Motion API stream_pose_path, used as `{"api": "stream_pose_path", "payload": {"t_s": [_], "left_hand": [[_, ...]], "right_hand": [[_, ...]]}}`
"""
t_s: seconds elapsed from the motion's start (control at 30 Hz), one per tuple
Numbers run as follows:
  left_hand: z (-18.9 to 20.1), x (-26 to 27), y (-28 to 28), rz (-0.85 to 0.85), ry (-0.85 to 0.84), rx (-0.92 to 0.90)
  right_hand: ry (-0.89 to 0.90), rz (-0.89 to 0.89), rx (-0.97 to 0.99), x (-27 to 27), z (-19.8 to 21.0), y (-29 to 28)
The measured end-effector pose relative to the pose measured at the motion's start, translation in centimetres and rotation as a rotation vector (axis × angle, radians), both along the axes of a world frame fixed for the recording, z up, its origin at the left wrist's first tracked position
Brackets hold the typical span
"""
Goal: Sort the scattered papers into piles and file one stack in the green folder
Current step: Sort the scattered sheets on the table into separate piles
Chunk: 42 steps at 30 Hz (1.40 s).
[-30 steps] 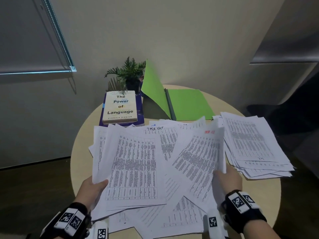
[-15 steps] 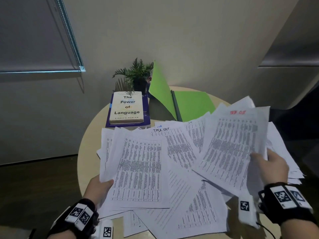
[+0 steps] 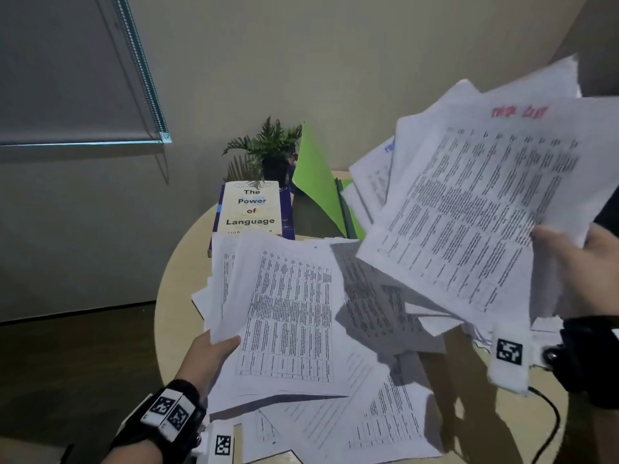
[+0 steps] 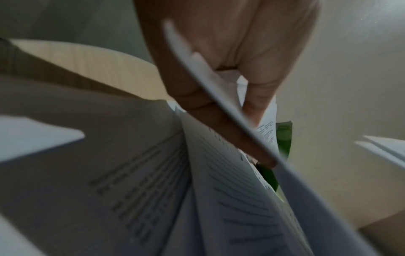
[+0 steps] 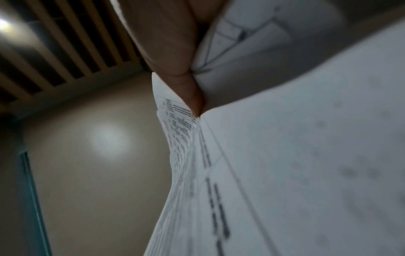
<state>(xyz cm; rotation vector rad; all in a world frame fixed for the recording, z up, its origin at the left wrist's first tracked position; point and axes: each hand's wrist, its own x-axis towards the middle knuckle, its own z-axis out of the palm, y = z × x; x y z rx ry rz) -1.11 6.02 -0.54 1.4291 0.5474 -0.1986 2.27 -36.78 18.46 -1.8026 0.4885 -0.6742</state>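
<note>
One sheaf (image 3: 475,209) is gripped aloft by the right hand (image 3: 582,259) — another sheaf (image 3: 284,316) is pinched by the left hand (image 3: 209,354) over the bench (image 3: 177,289).

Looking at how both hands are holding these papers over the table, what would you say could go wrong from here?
1. The right hand holds a fanned, uneven bundle of papers by one edge, raised above the table; sheets could slip out and scatter again.
2. The left hand pinches its sheets at a corner while loose papers overhang the table's near edge; these might slide to the floor.
3. The raised bundle hangs near the open green folder, whose cover stands up; a swing could knock it.
</note>
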Motion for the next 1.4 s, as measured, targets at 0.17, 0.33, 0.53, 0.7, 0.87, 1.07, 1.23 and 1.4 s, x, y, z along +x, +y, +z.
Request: {"api": "stream_pose_path", "payload": {"t_s": [0.17, 0.33, 0.53, 0.7, 0.87, 1.07, 1.23, 1.4], "left_hand": [[1.5, -0.6, -1.0, 0.01, -0.056, 0.027], [2.7, -0.6, -2.9, 0.02, -0.131, 0.002], [2.9, -0.2, -3.9, 0.066, -0.154, -0.057], [2.8, -0.1, -3.6, 0.106, -0.151, -0.056], [2.1, -0.4, -3.1, 0.088, -0.08, -0.205], [-0.2, 0.1, -2.4, 0.088, 0.036, -0.133], [-0.4, 0.6, -2.4, 0.132, 0.023, -0.112], [0.4, 0.5, -1.4, 0.145, -0.003, -0.201]], "right_hand": [[0.081, 0.183, 0.232, -1.6, -3.1, 4.5], [0.279, 0.287, 0.432, -2.5, -9.1, 8.6], [0.436, 0.462, 0.496, -3.9, -13.0, 12.4], [0.543, 0.576, 0.471, -4.9, -12.9, 13.0], [0.525, 0.461, 0.682, -4.5, -13.6, 12.1], [0.591, 0.513, 0.713, -4.7, -15.2, 12.0], [0.58, 0.481, 0.713, -4.8, -16.1, 12.5], [0.552, 0.429, 0.748, -4.6, -15.4, 11.6]]}}
